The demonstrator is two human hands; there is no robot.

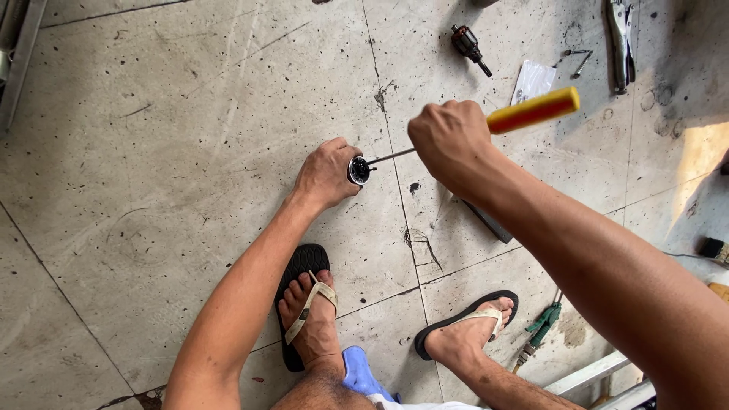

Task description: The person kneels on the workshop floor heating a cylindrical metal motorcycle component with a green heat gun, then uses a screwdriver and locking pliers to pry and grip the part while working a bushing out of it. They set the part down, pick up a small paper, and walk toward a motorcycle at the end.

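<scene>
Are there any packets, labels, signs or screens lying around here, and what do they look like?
Small plastic bag: on the tiled floor at upper right, just beyond the yellow-and-red screwdriver handle; flat, roughly rectangular, clear to whitish, crumpled.
No labels, signs or screens can be made out.

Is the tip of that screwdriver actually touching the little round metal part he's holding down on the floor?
Touching. In the head view the screwdriver, gripped by the right hand, runs its thin shaft straight into the round metal part under the left hand, with no visible gap.
</scene>
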